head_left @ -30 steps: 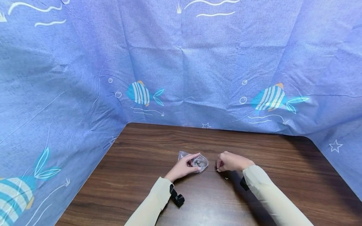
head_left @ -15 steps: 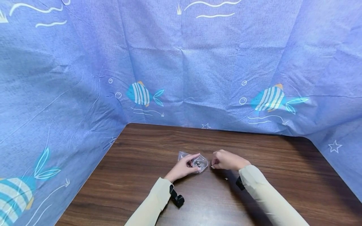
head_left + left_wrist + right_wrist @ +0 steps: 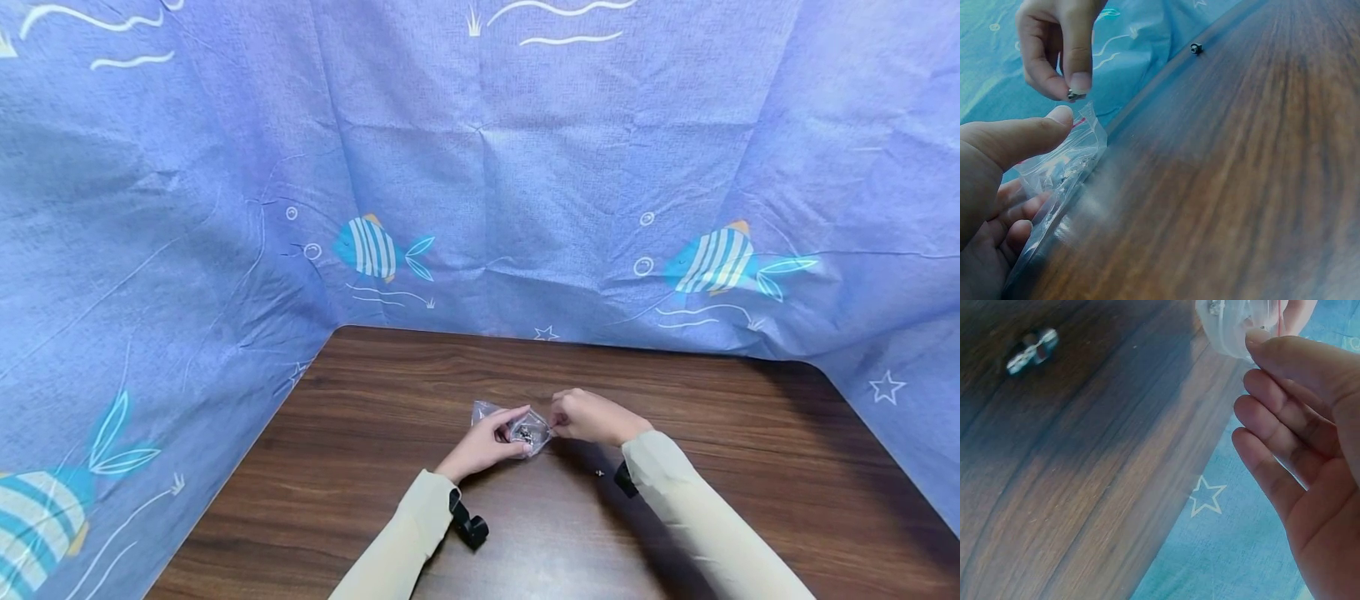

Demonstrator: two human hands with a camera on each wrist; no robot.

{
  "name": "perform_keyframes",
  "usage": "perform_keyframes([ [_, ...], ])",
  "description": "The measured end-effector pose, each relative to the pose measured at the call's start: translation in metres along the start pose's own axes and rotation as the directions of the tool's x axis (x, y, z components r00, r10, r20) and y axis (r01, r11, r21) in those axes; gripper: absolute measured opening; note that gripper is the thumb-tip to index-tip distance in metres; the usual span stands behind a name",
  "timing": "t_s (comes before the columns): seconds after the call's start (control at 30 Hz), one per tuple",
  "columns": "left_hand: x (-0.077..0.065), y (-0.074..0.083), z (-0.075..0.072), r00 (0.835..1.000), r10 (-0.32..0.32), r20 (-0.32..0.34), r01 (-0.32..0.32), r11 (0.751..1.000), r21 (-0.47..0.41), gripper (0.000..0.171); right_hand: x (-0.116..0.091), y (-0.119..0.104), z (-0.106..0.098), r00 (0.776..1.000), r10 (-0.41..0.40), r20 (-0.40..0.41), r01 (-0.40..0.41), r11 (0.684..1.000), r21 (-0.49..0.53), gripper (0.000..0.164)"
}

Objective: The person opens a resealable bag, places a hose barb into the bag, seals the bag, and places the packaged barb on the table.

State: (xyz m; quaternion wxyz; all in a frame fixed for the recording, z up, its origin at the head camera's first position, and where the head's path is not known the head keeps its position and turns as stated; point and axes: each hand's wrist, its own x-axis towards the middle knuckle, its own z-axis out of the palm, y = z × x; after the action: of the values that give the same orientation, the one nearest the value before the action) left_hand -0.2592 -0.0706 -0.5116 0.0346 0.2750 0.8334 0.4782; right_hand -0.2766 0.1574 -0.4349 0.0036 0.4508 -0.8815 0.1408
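Note:
My left hand (image 3: 486,446) holds a clear plastic zip bag (image 3: 1079,153) with its mouth spread towards the right. Several tiny dark and silvery parts (image 3: 527,435) lie inside the bag. Right at the bag's mouth, my right hand (image 3: 592,417) pinches a tiny metal piece (image 3: 1075,95) between thumb and forefinger. In the left wrist view that piece sits just above the red-striped edge of the bag. Another small metal piece (image 3: 600,473) lies on the table below the right hand, also large and blurred in the right wrist view.
The brown wood-grain table (image 3: 390,392) reaches back to a blue curtain (image 3: 555,192) with fish and stars on it. A black strap with a camera (image 3: 471,527) is on the left wrist, another black camera (image 3: 626,479) on the right.
My right hand has moved left with the tiny metal piece, from over the table to the bag's mouth. The left hand and bag have stayed in place.

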Motion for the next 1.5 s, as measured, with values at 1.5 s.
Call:
perform_keyframes([
  [1.5,-0.001,0.001,0.000,1.000,-0.006,0.002,0.006,1.000,0.009,0.063,-0.023,0.003,-0.010,0.987,0.107,0.123,-0.117,0.990,0.075,0.008],
])
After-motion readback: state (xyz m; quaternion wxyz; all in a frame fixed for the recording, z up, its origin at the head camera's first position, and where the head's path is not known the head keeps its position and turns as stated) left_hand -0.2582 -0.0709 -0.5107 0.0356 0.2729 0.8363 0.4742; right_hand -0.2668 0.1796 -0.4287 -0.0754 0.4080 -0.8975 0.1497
